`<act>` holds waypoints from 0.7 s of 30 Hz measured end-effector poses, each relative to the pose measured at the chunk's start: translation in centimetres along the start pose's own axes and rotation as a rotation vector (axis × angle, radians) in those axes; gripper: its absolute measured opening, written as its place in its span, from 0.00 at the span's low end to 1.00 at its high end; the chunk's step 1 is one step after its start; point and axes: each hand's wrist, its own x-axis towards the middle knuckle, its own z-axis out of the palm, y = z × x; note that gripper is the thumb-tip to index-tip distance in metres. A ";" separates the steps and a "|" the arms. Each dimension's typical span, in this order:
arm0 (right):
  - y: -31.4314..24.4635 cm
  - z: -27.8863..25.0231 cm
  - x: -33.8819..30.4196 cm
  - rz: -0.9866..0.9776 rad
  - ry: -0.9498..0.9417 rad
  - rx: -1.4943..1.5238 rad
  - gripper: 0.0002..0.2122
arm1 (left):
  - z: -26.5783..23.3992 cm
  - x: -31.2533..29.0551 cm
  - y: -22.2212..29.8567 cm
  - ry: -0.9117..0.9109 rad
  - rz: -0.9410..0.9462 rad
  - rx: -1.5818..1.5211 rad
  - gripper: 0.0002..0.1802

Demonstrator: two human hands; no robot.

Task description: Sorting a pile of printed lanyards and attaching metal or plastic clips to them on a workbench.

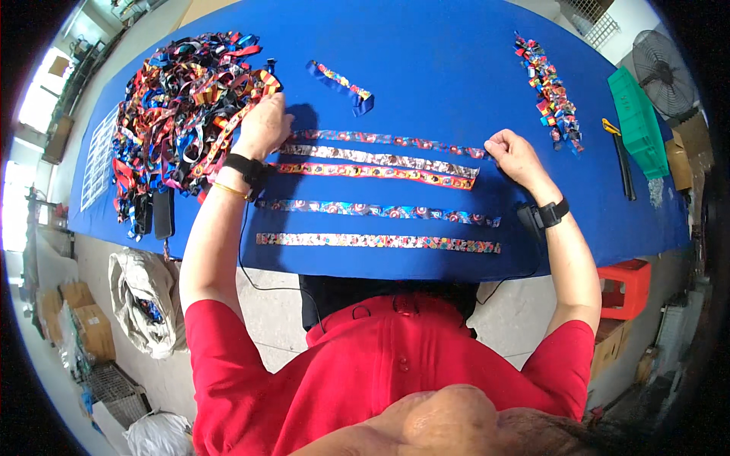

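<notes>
A blue and red patterned ribbon strip [388, 139] stretches across the blue table between my hands. My right hand [519, 158] pinches its right end. My left hand [264, 125] is closed at its left end, the fingertips partly hidden, beside a big tangled pile of colourful ribbons [186, 99]. Below that strip, nearer to me, lie a black and white strip [380, 158], a red and yellow strip [380, 175], a light blue patterned strip [380, 209] and a white multicoloured strip [380, 241], roughly parallel. Farther off rests a short folded ribbon [342, 82] with a blue end.
A long bundle of ribbons [549, 95] lies at the far right of the blue tabletop [433, 68]. Beyond it are a yellow-handled black tool [622, 159], a green crate [639, 121] and a fan [664, 72]. A red stool [627, 289] and a white sack [144, 300] stand on the floor.
</notes>
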 end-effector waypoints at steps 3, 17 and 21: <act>0.2 -0.1 -0.5 -0.027 0.081 0.008 0.17 | 0.9 2.5 3.4 0.000 0.174 -0.233 0.13; -3.8 0.0 -5.2 -0.333 0.144 -0.054 0.14 | 5.1 6.8 8.7 0.042 0.405 -0.026 0.10; -7.0 0.3 -5.0 -0.354 0.032 -0.076 0.17 | 2.3 5.4 12.1 -0.034 0.410 -0.289 0.09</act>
